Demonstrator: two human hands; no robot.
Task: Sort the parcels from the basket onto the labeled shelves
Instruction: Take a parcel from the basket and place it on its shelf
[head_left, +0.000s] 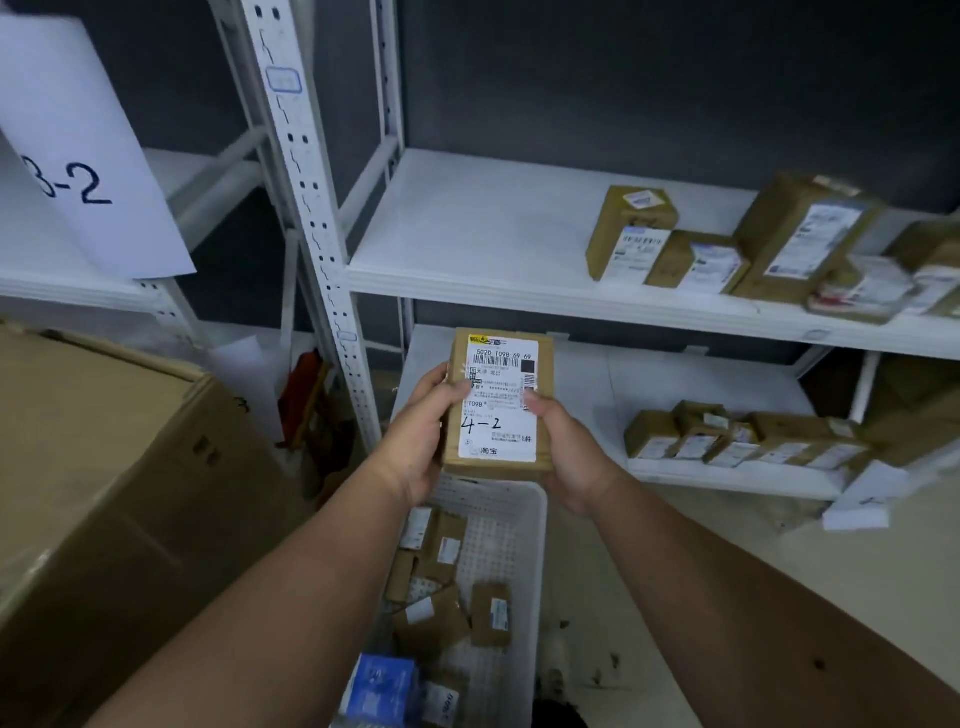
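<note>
I hold a small brown cardboard parcel (498, 402) upright in front of me, its white shipping label facing me with "4-2" handwritten on it. My left hand (423, 431) grips its left edge, thumb on the label. My right hand (566, 452) grips its right edge from below, thumb on the label's right side. Below my hands stands the white plastic basket (522, 512) with several small brown parcels (488, 613) and a blue box (382, 686) inside.
A white metal shelf (467, 244) ahead carries several brown parcels (631, 234) at its right. A lower shelf (597, 384) holds more small parcels (727, 441). A paper sign reading "3-2" (78, 176) hangs at the left. A large cardboard box (104, 493) stands at my left.
</note>
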